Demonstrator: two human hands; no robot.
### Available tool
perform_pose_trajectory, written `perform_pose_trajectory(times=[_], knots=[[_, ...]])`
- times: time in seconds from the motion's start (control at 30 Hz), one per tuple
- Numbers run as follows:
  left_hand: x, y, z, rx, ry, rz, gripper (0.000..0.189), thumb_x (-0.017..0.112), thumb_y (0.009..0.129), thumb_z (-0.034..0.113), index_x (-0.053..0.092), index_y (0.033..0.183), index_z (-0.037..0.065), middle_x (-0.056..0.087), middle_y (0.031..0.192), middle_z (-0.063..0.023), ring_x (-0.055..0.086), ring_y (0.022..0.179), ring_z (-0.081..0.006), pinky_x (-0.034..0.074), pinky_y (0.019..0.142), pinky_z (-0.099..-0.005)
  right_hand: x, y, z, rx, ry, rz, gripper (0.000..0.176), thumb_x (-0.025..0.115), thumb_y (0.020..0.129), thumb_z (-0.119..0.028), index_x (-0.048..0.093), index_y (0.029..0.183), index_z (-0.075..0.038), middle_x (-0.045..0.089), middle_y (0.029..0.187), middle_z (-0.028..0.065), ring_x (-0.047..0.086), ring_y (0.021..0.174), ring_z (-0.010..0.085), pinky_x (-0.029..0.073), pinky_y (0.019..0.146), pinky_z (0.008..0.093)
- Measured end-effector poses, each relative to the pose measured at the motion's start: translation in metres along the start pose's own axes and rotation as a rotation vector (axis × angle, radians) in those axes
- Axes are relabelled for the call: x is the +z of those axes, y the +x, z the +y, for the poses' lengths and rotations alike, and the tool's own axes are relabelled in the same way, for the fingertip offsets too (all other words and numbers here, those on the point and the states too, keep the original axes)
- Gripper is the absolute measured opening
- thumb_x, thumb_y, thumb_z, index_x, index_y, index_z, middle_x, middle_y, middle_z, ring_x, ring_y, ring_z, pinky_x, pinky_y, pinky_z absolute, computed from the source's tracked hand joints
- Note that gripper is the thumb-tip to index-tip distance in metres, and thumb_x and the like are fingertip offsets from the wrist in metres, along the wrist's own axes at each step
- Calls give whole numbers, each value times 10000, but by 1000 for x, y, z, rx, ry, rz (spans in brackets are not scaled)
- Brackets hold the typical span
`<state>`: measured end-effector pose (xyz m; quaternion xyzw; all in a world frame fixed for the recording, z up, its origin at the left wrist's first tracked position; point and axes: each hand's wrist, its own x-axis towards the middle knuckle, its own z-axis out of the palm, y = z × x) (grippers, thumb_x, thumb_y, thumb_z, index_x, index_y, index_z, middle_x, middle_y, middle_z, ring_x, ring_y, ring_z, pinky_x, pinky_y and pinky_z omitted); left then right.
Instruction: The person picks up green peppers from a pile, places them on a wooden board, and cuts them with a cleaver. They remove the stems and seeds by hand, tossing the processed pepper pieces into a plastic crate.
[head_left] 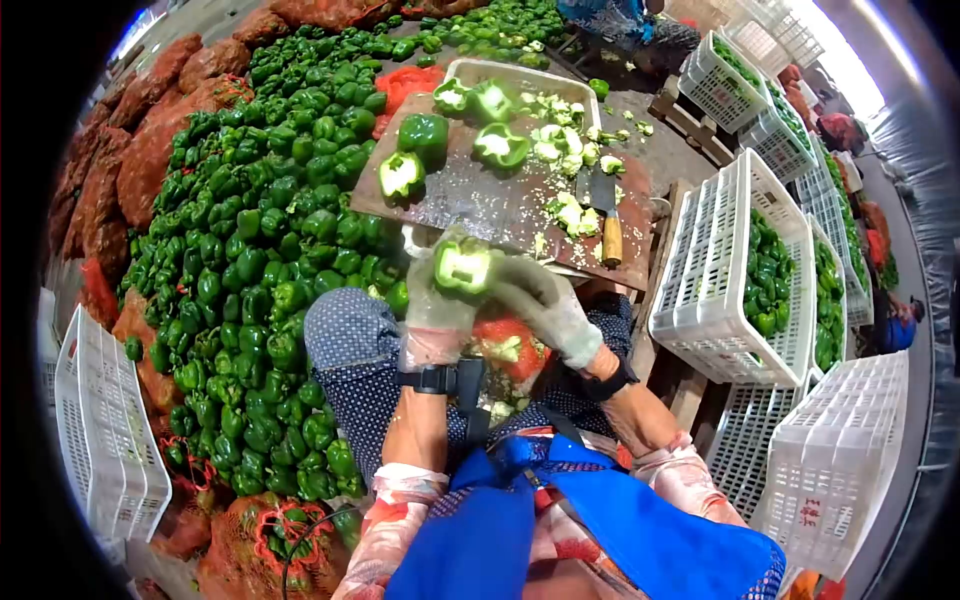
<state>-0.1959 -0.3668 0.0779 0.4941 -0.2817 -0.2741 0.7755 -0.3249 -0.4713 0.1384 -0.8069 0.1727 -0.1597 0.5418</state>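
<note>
My left hand, in a pale glove, is closed around a green bell pepper with its cut, hollow side facing up. My right hand, also gloved, is at the pepper's right side with bent fingers. Blur hides whether those fingertips grip anything. Just beyond my hands is a wooden board carrying several cut peppers and a whole-looking pepper. A cleaver with a wooden handle lies at the board's right, beside pale pepper cores and scattered seeds.
A large heap of green peppers spreads along my left, backed by red mesh sacks. White crates, some filled with peppers, line the right. Another white crate stands at far left. A person is at the top.
</note>
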Motion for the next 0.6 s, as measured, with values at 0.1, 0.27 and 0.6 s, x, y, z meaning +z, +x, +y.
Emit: perform_pose_trajectory(times=[0.1, 0.27, 0.6], knots=[[2, -3, 21, 113, 67, -101, 474, 507, 920, 247, 475, 1309, -22, 596, 1222, -161, 585, 1134, -247, 462, 980, -356, 11, -10, -6, 90, 125, 53, 379, 631, 889, -224, 593, 1200, -10, 662, 1091, 183, 642, 986, 253, 493, 861, 342], [6, -9, 26, -160, -313, 19, 424, 478, 923, 190, 482, 1304, 2, 567, 1275, -150, 577, 1140, -234, 451, 987, -329, 30, -15, -12, 140, 200, 119, 405, 643, 881, -233, 587, 1199, 11, 679, 1013, 174, 650, 926, 199, 501, 813, 323], [1, -6, 14, -306, -523, -69, 516, 567, 925, 119, 416, 1415, 64, 464, 1408, -120, 474, 1263, -240, 346, 1096, -326, 30, -10, 15, 59, -165, 154, 462, 617, 862, -252, 531, 1257, -28, 577, 1188, 243, 586, 1056, 381, 457, 917, 447]])
